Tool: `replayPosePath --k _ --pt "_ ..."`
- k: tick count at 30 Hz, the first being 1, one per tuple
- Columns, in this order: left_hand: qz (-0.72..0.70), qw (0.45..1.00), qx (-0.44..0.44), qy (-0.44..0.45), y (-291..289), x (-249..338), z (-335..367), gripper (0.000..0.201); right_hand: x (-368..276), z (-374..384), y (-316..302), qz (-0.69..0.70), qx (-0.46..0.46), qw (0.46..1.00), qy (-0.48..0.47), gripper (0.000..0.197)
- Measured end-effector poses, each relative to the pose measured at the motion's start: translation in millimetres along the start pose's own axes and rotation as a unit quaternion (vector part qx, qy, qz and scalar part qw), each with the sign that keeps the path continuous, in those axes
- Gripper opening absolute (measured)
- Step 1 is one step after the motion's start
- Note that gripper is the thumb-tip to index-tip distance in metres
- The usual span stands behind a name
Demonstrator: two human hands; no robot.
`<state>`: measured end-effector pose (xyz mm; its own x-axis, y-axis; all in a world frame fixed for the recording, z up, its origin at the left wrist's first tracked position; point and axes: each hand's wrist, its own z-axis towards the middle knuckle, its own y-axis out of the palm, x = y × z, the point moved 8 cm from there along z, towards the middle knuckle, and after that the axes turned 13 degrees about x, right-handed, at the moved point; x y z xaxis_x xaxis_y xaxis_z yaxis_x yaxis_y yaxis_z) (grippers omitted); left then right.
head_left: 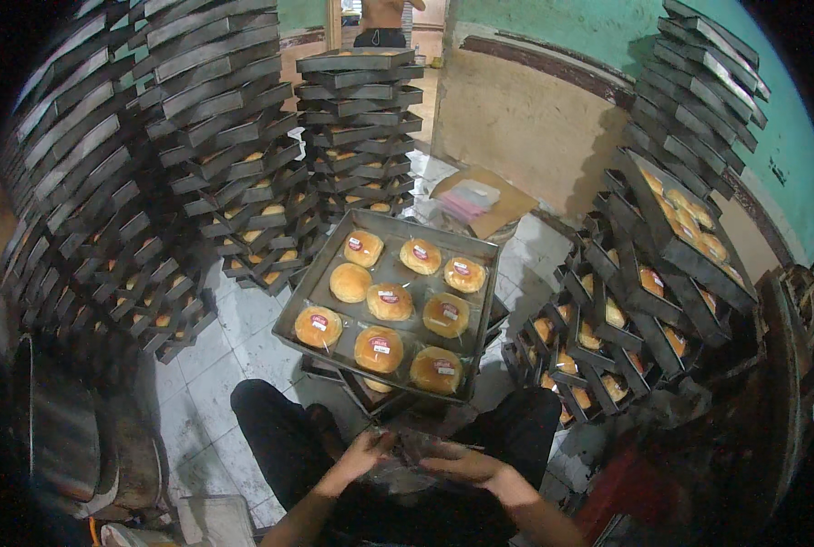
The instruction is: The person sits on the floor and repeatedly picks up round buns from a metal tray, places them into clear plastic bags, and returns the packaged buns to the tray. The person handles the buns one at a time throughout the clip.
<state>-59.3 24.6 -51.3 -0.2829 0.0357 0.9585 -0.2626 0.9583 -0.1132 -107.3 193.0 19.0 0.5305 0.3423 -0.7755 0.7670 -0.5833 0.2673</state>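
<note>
Clear plastic [409,467] at six o'clock is gripped by fingers of left hand [365,456] and right hand [469,463]; seemingly being readied, wants gentle spreading.

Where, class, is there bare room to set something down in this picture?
Widest: the tiled floor between the left-hand tray stacks and the person's left knee. Inside the central tray, only narrow gaps separate the buns. Crowded: the right side, filled by stacked trays.
</note>
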Motion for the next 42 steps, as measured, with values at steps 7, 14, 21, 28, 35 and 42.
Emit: replayPosePath --k 7,14,21,28,35,42 --pt "-0.013 0.986 -0.033 -0.16 -26.8 -10.5 -1.9 0.042 -24.8 -23.9 32.2 -0.505 -0.102 0.814 -0.269 0.048" --pt "-0.099 0.966 -0.02 -0.239 -32.0 -29.3 -17.2 0.051 -25.4 -23.2 71.5 -0.472 0.0 0.751 -0.461 0.063" --pt "-0.396 0.904 -0.052 -0.149 -33.2 2.1 -21.1 0.065 -52.3 -33.2 81.4 -0.525 0.12 0.689 -0.486 0.054" --pt "-0.329 0.911 0.096 0.229 -35.2 88.4 -38.4 0.06 -59.6 -12.8 81.1 -0.257 0.085 0.891 -0.365 0.047" --pt "-0.399 0.875 0.237 0.136 -47.2 58.4 -28.3 0.024 -76.7 -14.2 111.1 -0.484 0.003 0.731 -0.482 0.05" --pt "-0.547 0.752 0.368 0.006 -120.8 49.0 1.1 0.031 -150.3 14.3 72.7 -0.31 -0.152 0.913 -0.218 0.032"
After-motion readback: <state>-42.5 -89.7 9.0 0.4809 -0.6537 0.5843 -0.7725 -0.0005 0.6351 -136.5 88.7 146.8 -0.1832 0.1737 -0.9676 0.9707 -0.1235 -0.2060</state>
